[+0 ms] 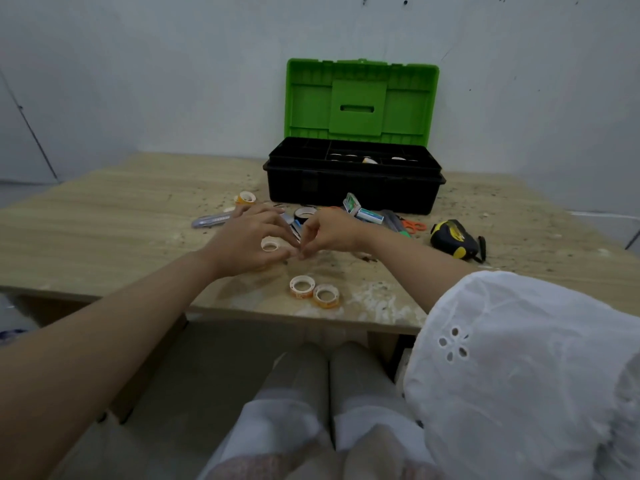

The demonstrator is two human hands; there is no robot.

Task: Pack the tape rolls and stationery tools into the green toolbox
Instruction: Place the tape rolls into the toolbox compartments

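Where hands (242, 239) (332, 230) meet, one roll (270, 244) seems partly hidden.

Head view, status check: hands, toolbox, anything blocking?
Left hand grips small tape roll; right hand pinches beside it, hold unclear. Green toolbox open. Loose rolls, scissors on table, none blocking.

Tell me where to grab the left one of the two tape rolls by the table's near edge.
Probably pinch the left roll by its wall on the left, one finger in the open core, coming from above: it lies flat, and the other roll touches its right side.
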